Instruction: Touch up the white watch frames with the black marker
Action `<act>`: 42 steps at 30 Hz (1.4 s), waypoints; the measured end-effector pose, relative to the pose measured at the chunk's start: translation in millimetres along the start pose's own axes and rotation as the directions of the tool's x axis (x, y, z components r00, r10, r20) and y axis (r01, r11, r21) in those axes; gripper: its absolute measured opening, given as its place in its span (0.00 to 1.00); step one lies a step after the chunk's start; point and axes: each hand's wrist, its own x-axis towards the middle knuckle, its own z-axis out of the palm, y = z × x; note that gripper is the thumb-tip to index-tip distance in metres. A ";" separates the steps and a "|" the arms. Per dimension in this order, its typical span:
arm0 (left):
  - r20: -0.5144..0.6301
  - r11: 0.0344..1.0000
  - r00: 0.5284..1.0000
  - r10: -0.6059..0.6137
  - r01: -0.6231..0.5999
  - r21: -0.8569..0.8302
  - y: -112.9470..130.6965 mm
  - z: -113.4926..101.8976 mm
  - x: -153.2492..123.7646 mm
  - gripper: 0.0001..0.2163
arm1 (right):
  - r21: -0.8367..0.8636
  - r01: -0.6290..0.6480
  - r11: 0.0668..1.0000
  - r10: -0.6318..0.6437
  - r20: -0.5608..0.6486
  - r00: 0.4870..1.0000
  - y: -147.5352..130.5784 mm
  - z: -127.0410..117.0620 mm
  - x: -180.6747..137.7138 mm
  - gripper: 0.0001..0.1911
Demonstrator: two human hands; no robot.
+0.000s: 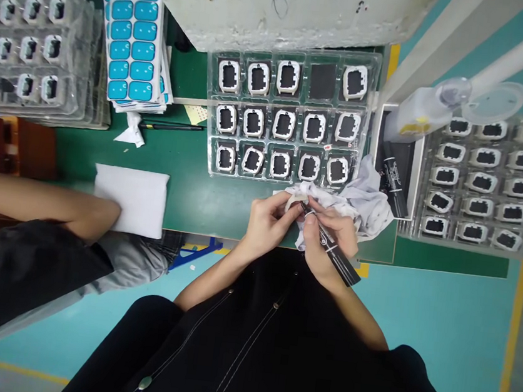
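So, left-hand [265,220] fingers are pinching a small white frame [296,198], partly hidden, over the crumpled cloth [370,199] at the bench's [203,208] near edge. Right hand [332,237] has its fingers closed round a black marker [340,259], tip end at the frame; can't tell if it's touching. Clear tray [322,82] of similar frames sits just beyond both hands. Second marker [394,181] lies right of the cloth.
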 end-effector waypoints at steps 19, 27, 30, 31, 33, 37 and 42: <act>-0.014 0.991 0.995 0.097 -0.095 0.097 2.3 2.7 -2.4 0.18 | -0.114 0.113 0.987 -0.115 -0.007 0.993 -1.7 -0.3 2.7 0.08; -0.017 0.984 0.992 0.127 -0.124 0.127 1.6 2.9 -4.5 0.16 | -0.173 0.180 0.968 -0.183 -0.005 0.983 -2.6 1.1 5.3 0.09; -0.013 0.988 0.994 0.106 -0.104 0.111 0.5 2.7 -4.9 0.17 | -0.172 0.187 0.967 -0.190 -0.005 0.982 -1.9 1.7 6.6 0.09; -0.011 0.989 0.995 0.101 -0.099 0.109 0.1 2.6 -5.0 0.17 | -0.169 0.192 0.967 -0.196 -0.007 0.980 -1.8 1.6 7.0 0.10; -0.011 0.989 0.995 0.098 -0.096 0.115 -0.7 2.4 -5.1 0.17 | -0.169 0.205 0.964 -0.208 0.000 0.978 -1.9 1.1 7.7 0.10; -0.013 0.988 0.995 0.098 -0.096 0.123 -1.1 2.2 -6.0 0.17 | -0.193 0.204 0.960 -0.202 0.032 0.979 -3.1 0.0 7.5 0.10; -0.023 0.990 0.996 0.087 -0.083 0.116 -1.9 2.5 -7.4 0.17 | -0.186 0.209 0.960 -0.212 0.000 0.977 -2.2 1.9 5.5 0.09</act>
